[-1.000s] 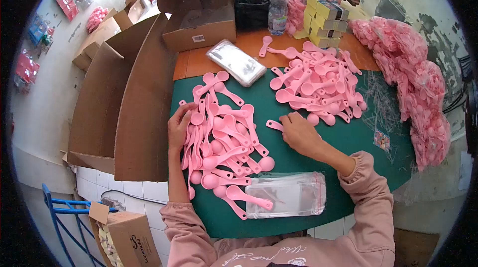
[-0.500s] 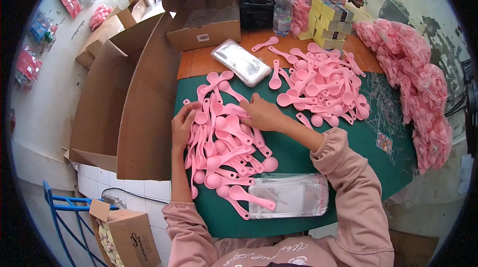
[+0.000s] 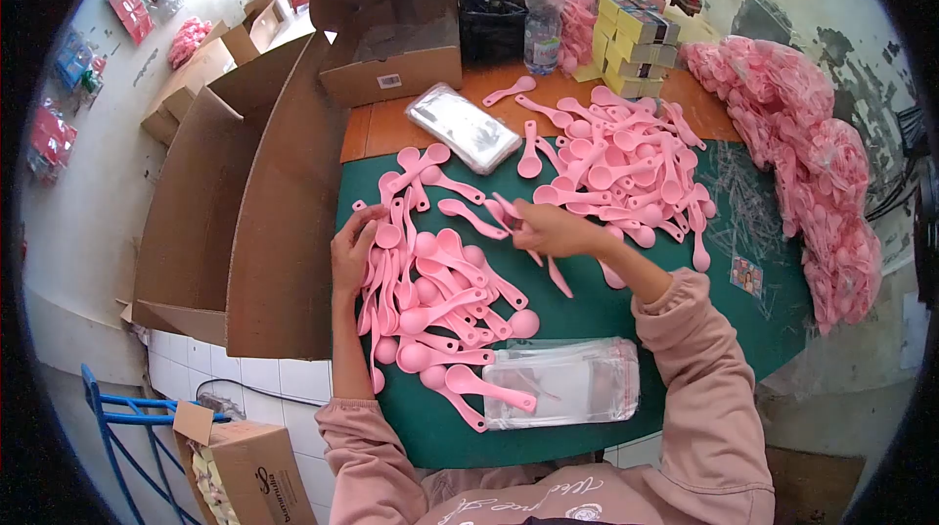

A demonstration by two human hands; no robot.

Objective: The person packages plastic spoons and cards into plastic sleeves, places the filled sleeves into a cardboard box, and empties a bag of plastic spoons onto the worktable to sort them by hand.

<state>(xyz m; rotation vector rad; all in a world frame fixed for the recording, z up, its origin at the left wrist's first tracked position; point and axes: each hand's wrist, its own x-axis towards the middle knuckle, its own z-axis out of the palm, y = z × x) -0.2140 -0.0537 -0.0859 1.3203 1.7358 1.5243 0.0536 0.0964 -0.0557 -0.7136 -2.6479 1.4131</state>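
Pink plastic measuring spoons lie in a loose heap [image 3: 445,280] on the green tabletop. At the heap's left edge is my left hand [image 3: 354,249], its fingers curled against the upper spoons and closed on some of them; its grip is partly hidden. My right hand [image 3: 548,229] is closed on several pink spoons [image 3: 556,275], whose ends stick out on both sides of the fist, between the two heaps. A single spoon [image 3: 472,219] lies just left of that fist. Clear plastic bags [image 3: 572,383] lie stacked near the front edge, with a spoon end resting on them.
A second spoon heap [image 3: 626,158] lies to the right. Behind are a bag stack [image 3: 465,129], a water bottle [image 3: 543,21] and yellow-edged card stacks [image 3: 634,45]. Cardboard boxes [image 3: 284,202] stand left; bagged pink spoons [image 3: 802,153] hang right.
My right hand has moved right, away from the left heap, with several spoons in its grip. The upper right of that heap has thinned. My left hand has stayed nearly in place.
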